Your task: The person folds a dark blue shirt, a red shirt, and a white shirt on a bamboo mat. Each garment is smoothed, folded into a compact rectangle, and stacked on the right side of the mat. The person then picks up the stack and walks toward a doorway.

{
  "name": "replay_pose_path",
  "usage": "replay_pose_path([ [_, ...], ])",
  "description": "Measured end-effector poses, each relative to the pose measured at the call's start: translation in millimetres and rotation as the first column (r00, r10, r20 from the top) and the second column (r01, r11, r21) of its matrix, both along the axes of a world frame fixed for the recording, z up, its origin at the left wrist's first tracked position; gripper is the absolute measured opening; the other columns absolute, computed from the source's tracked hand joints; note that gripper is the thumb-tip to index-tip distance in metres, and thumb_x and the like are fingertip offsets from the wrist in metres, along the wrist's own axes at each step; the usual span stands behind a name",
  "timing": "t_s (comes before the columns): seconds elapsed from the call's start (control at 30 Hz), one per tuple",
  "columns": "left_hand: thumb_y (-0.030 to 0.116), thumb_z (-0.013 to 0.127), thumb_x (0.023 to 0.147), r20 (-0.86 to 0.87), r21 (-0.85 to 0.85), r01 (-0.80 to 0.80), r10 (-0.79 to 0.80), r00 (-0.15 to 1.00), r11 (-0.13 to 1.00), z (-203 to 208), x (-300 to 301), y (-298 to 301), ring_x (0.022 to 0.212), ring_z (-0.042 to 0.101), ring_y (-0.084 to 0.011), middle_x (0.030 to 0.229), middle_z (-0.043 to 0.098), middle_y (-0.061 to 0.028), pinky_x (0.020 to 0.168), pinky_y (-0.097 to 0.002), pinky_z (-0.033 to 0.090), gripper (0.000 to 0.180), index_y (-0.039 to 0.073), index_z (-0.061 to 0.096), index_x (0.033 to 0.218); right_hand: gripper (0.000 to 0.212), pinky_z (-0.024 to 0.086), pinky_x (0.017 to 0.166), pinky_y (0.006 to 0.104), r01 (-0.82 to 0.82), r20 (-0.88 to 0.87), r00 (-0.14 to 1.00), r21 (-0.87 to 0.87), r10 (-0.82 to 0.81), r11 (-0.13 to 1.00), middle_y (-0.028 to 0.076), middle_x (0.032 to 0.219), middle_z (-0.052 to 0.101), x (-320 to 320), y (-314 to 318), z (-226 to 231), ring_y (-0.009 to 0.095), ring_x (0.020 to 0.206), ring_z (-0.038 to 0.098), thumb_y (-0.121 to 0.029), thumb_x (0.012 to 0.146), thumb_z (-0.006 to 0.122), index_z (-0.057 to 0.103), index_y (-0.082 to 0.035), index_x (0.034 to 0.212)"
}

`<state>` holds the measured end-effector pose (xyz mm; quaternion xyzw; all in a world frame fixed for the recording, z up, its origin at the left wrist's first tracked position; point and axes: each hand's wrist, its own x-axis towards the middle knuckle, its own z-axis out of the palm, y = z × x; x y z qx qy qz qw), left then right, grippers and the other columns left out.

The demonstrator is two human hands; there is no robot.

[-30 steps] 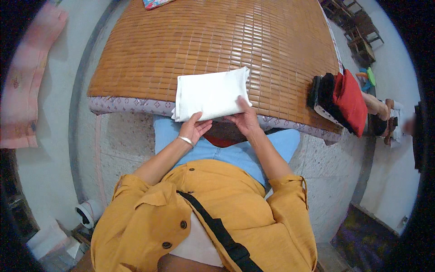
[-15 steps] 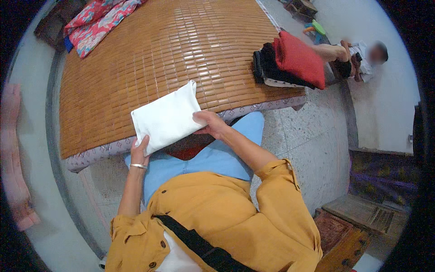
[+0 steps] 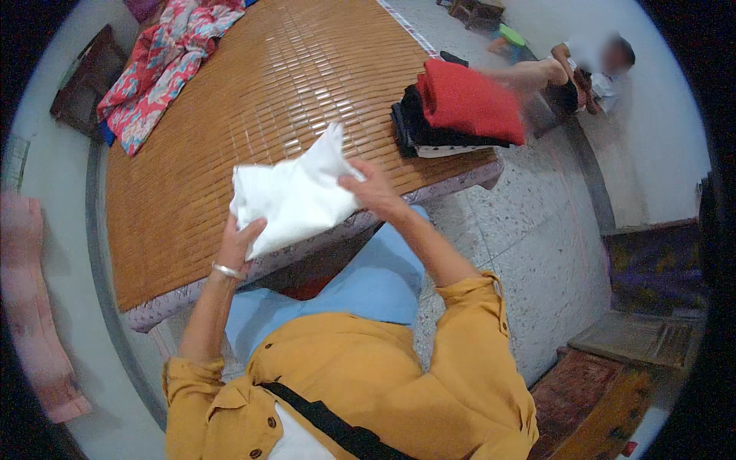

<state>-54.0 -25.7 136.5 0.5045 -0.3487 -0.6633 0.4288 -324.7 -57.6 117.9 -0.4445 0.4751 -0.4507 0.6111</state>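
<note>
A folded white cloth (image 3: 287, 199) is held up in front of me, over the near edge of the bed. My left hand (image 3: 241, 239) grips its lower left corner, thumb on top and the fingers hidden beneath. At its right end my right hand (image 3: 373, 188) pinches the cloth, thumb against it. The upper right part of the cloth sticks up in a bent point, and its surface is rumpled. Nearest to my right hand on the bed is a stack of folded clothes (image 3: 468, 103), red on top with black and white pieces below.
A bed with a brown bamboo mat (image 3: 184, 192) spreads in front of me. A red floral quilt (image 3: 172, 65) lies bunched at its far left. Beyond the stack, a person (image 3: 586, 80) sits by the wall. Wooden furniture (image 3: 598, 391) stands at the lower right.
The white cloth has gone from flat and smooth to bent and rumpled, its right side raised. Both hands have moved slightly with it. The view has shifted, and the stack appears further left.
</note>
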Motion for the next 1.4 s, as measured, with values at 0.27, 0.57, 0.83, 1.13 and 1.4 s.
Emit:
replay_pose_path([
  [0.27,0.012,0.073,0.073,0.053,-0.505,0.343,-0.368,0.928,0.792,86,-190,-119,0.1,0.055,-0.0205,0.11,0.055,-0.011,0.087,-0.0325,0.046,0.065,0.002,0.038,0.126,0.026,0.045,0.078,0.0239,0.48,-0.005,0.812,-0.565,-0.584,0.672,0.004,0.099,0.063,-174,-11,117,0.01,0.086,0.057,-0.008,0.083,0.062,0.06,-0.001,0.107],
  [0.57,0.006,0.067,0.071,0.222,-0.516,0.505,-0.462,0.859,0.691,17,-303,-155,0.091,0.058,-0.0214,0.113,0.052,-0.0195,0.076,-0.0299,0.051,0.08,0.002,0.023,0.138,0.033,0.046,0.076,0.0277,0.506,-0.444,0.601,-0.432,-0.665,0.746,0.008,0.098,0.063,-320,-55,56,0.014,0.085,0.058,-0.014,0.08,0.064,0.059,0.003,0.107],
  [0.83,0.006,0.061,0.077,0.486,-0.358,0.665,-0.477,0.732,0.656,-82,-194,-91,0.096,0.057,-0.0244,0.122,0.046,-0.0198,0.075,-0.033,0.052,0.067,0.013,0.031,0.136,0.04,0.046,0.078,0.0342,0.539,-0.429,0.256,-0.681,-0.866,0.496,0.017,0.093,0.064,-345,-77,4,0.026,0.085,0.061,-0.023,0.076,0.067,0.059,0.003,0.105],
  [1.13,0.017,0.074,0.065,0.989,-0.094,0.909,-0.066,0.131,0.406,-96,-9,-3,0.127,0.028,-0.0355,0.141,0.026,-0.0152,0.102,-0.0495,0.026,0.083,0.022,0.032,0.137,0.044,0.029,0.099,0.0449,0.086,-0.264,-0.137,-0.963,-0.955,0.254,0.02,0.132,0.038,-226,-23,37,0.034,0.121,0.036,-0.017,0.082,0.055,0.047,-0.002,0.122],
  [1.4,0.029,0.081,0.055,0.99,0.115,0.741,-0.02,-0.136,0.661,-101,113,50,0.136,0.009,-0.0341,0.148,0.011,-0.0105,0.106,-0.0567,0.011,0.106,0.027,0.02,0.141,0.068,0.024,0.103,0.0471,-0.711,-0.89,0.44,-0.428,-0.121,0.557,0.015,0.134,0.039,-26,24,-64,0.033,0.125,0.034,-0.032,0.071,0.067,0.041,-0.01,0.13],
])
